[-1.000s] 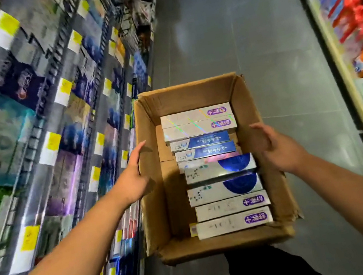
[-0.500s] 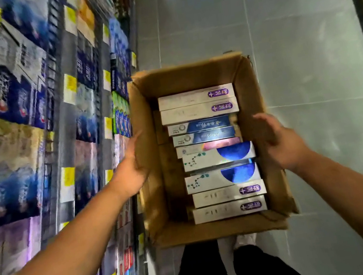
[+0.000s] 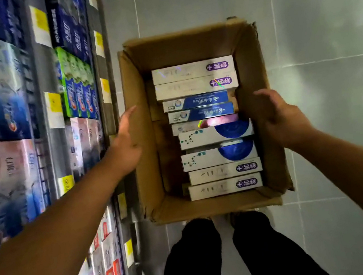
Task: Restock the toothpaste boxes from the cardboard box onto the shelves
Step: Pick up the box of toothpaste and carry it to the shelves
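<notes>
Glossy tiled floor [image 3: 328, 111], cardboard box [image 3: 184, 47] w/ slim toothpaste boxes [image 3: 192, 70]

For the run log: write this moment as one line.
left hand: flat on cardboard box left wall; right hand: at right wall; toothpaste boxes: lying inside box; shelves: left, stocked

- cardboard box [image 3: 183, 44] mid-frame, floor [image 3: 328, 38] beneath
- toothpaste boxes [image 3: 215, 135] inside, one row running 12 to 6, nearer the 3 o'clock wall
- shelves [image 3: 55, 145] at 9 o'clock
- left hand [image 3: 126, 147] against 9 o'clock wall, right hand [image 3: 286, 118] at 3 o'clock wall
- legs [image 3: 196, 256] at 6 o'clock
</notes>
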Demonstrator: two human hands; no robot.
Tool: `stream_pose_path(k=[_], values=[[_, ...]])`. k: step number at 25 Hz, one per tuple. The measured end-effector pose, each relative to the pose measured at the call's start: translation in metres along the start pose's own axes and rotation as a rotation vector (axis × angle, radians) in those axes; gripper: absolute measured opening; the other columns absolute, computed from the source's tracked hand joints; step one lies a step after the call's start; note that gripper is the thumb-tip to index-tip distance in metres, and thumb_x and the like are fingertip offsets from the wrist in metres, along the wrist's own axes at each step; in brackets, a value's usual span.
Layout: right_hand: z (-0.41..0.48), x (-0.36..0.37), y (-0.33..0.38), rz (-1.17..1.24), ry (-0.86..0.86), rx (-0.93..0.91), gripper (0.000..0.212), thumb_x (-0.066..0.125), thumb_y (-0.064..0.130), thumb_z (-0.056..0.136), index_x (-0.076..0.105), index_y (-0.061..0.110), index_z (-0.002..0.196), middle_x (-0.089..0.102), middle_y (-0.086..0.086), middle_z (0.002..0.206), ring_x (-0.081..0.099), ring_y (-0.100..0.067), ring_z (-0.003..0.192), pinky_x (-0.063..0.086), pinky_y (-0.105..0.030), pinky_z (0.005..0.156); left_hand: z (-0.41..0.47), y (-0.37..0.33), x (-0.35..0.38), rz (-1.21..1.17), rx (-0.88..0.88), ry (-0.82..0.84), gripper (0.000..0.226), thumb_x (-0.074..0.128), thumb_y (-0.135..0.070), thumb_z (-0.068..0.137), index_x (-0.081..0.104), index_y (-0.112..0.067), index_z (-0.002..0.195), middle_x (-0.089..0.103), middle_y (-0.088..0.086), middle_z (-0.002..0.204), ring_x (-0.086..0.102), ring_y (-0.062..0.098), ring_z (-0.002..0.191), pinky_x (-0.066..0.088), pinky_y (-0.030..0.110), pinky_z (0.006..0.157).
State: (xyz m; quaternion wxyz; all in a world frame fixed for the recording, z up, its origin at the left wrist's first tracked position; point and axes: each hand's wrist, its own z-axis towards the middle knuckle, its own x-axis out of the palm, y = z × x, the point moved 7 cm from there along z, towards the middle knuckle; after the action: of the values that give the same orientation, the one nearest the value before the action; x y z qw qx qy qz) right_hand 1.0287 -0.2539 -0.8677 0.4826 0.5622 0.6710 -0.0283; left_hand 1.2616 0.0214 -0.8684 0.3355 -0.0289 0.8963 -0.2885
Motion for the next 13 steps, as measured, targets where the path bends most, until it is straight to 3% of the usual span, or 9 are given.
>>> stream_pose_path(k=[2, 4, 7, 8, 11, 13], values=[[0.030, 0.031, -0.022, -0.028, 0.024, -0.005, 0.063, 0.051, 0.009, 0.086, 0.030, 0.041, 0.136, 0.066, -0.017, 0.109, 0.064, -0.040, 0.093, 0.054, -0.052, 0.081, 0.029, 0.027, 0.031, -0.084, 0.010, 0.002, 0.097, 0.051, 0.016, 0.079, 0.017, -0.050, 0.142, 0.061, 0.009, 0.110, 0.064, 0.036, 0.079, 0.059, 0.039, 0.067], [0.060, 0.057, -0.043, -0.036, 0.031, -0.008, 0.064, 0.051, 0.007, 0.086, 0.030, 0.040, 0.137, 0.066, -0.017, 0.111, 0.064, -0.040, 0.095, 0.053, -0.052, 0.083, 0.059, 0.053, 0.058, -0.119, -0.001, 0.003, 0.099, 0.053, 0.015, 0.079, 0.019, -0.057, 0.137, 0.051, 0.005, 0.127, 0.062, 0.037, 0.099, 0.056, 0.051, 0.081], [0.097, 0.093, -0.068, -0.021, 0.052, -0.004, 0.065, 0.051, 0.006, 0.087, 0.030, 0.040, 0.137, 0.064, -0.015, 0.115, 0.064, -0.037, 0.096, 0.054, -0.051, 0.082, 0.100, 0.079, 0.089, -0.110, -0.022, -0.028, 0.099, 0.055, 0.014, 0.081, 0.016, -0.058, 0.137, 0.040, 0.000, 0.136, 0.053, 0.022, 0.114, 0.051, 0.026, 0.083], [0.108, 0.104, -0.076, -0.018, 0.051, -0.007, 0.064, 0.052, 0.007, 0.087, 0.030, 0.040, 0.137, 0.064, -0.014, 0.115, 0.064, -0.037, 0.095, 0.054, -0.051, 0.082, 0.112, 0.088, 0.098, -0.095, -0.013, -0.031, 0.101, 0.056, 0.014, 0.080, 0.015, -0.059, 0.137, 0.039, 0.002, 0.138, 0.052, 0.021, 0.117, 0.048, 0.023, 0.084], [0.134, 0.130, -0.097, -0.015, 0.027, -0.005, 0.061, 0.052, 0.010, 0.088, 0.031, 0.039, 0.137, 0.065, -0.015, 0.110, 0.064, -0.037, 0.091, 0.054, -0.052, 0.080, 0.142, 0.105, 0.121, -0.028, 0.000, -0.014, 0.098, 0.060, 0.007, 0.081, 0.012, -0.059, 0.137, 0.043, 0.006, 0.132, 0.055, 0.025, 0.107, 0.054, 0.039, 0.086], [0.143, 0.141, -0.106, -0.028, 0.027, 0.010, 0.061, 0.051, 0.010, 0.088, 0.029, 0.040, 0.136, 0.066, -0.015, 0.107, 0.064, -0.038, 0.089, 0.054, -0.052, 0.079, 0.153, 0.109, 0.131, -0.052, -0.010, -0.016, 0.094, 0.058, 0.008, 0.084, 0.013, -0.048, 0.143, 0.041, 0.001, 0.124, 0.056, 0.018, 0.087, 0.055, 0.038, 0.080]])
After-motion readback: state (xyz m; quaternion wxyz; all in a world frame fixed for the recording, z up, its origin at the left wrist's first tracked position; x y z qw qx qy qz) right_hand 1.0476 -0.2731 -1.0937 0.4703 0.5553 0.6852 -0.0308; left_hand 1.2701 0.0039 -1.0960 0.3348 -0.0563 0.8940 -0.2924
